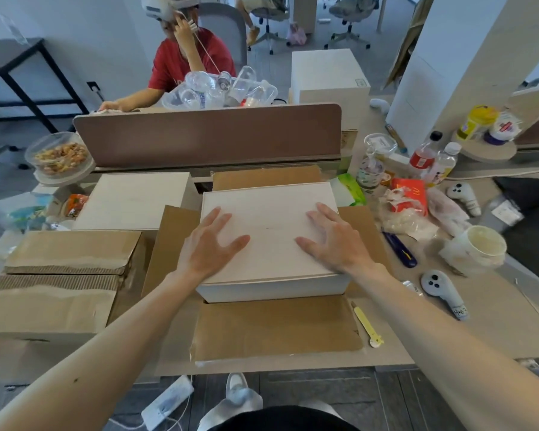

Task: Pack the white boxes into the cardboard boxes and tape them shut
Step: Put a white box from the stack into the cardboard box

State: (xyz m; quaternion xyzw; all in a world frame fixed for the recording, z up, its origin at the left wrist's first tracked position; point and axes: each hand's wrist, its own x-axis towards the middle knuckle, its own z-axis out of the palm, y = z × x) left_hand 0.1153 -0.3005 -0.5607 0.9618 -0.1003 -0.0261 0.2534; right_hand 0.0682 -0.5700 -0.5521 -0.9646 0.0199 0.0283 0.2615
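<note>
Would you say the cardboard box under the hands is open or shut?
Open: the cardboard box has its flaps spread outward, and the white box still stands above them.

The desk [495, 309] carries an open cardboard box [274, 325], a closed carton [59, 275], controllers [444, 290] and food clutter [408, 206].

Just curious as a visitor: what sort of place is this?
Probably a shared office: a brown desk divider, wheeled office chairs behind, and another person seated at the facing desk.
</note>
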